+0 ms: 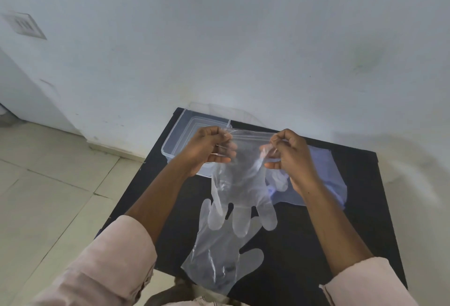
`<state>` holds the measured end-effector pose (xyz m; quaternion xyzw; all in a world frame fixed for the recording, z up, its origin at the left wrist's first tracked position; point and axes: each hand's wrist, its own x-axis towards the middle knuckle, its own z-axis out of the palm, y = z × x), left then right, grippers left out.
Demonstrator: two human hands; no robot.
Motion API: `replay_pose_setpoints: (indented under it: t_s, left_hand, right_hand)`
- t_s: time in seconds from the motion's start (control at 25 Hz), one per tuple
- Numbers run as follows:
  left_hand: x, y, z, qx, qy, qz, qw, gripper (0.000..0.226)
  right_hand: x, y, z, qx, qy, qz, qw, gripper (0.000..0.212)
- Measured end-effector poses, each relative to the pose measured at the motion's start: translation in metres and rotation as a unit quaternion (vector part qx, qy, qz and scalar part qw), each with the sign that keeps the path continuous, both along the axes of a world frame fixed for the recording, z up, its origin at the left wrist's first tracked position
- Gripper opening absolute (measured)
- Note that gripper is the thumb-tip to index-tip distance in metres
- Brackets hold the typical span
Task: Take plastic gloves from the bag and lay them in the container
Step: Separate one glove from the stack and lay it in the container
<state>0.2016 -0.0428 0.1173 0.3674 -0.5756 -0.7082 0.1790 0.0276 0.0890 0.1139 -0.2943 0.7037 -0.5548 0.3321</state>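
I hold a clear plastic glove [243,184] up by its cuff, fingers hanging down over the black table [316,245]. My left hand [209,150] pinches the cuff's left corner and my right hand [289,152] pinches the right corner, stretching the cuff between them. A second clear glove [219,262] lies flat on the table near the front edge, below the hanging one. The clear plastic container [175,142] stands open at the table's far left, partly behind my left hand. A bluish bag [328,179] lies to the right, under my right wrist.
A white wall rises directly behind the table. Pale tiled floor [48,196] lies to the left. The container's clear lid [219,111] leans against the wall behind it. Pink sleeves cover my upper forearms.
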Motion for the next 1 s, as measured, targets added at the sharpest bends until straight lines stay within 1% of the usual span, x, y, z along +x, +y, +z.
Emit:
replay_pose_setpoints:
  t_s: [0.2,0.28,0.36,0.44,0.56,0.72,0.8,0.88,1.0]
  left_hand:
    - [0.009,-0.042,-0.005,-0.026,-0.006,0.011,1.0,0.015]
    - [0.012,-0.09,-0.01,-0.021,-0.024,-0.007,0.999,0.017]
    - [0.01,-0.115,-0.014,-0.027,-0.04,-0.007,0.999,0.021]
    - [0.006,-0.137,-0.016,-0.028,-0.043,0.0,0.999,0.019]
    - [-0.005,-0.202,-0.028,-0.023,-0.061,-0.007,0.998,0.014]
    - [-0.026,-0.254,-0.034,-0.044,-0.046,0.026,0.998,0.017]
    - [-0.034,-0.269,-0.032,-0.087,-0.023,0.049,0.995,0.015]
    - [-0.039,-0.279,-0.024,-0.145,0.025,0.073,0.986,0.012]
    - [-0.035,-0.282,-0.012,-0.206,0.111,0.086,0.968,0.01]
  right_hand:
    - [0.013,-0.045,-0.002,0.002,-0.022,-0.005,1.0,0.02]
    - [0.021,-0.091,-0.006,0.015,-0.031,-0.029,0.999,0.019]
    - [0.024,-0.115,-0.004,0.028,-0.038,-0.041,0.998,0.019]
    - [0.022,-0.136,-0.003,0.045,-0.04,-0.043,0.997,0.017]
    - [0.021,-0.202,-0.015,0.068,-0.041,-0.073,0.994,0.015]
    - [0.011,-0.26,-0.025,0.053,0.013,-0.109,0.993,0.017]
    - [0.01,-0.276,-0.022,0.026,0.069,-0.128,0.989,0.017]
    - [0.012,-0.287,-0.012,-0.017,0.151,-0.141,0.978,0.014]
    - [0.021,-0.285,0.001,-0.106,0.249,-0.18,0.946,0.013]
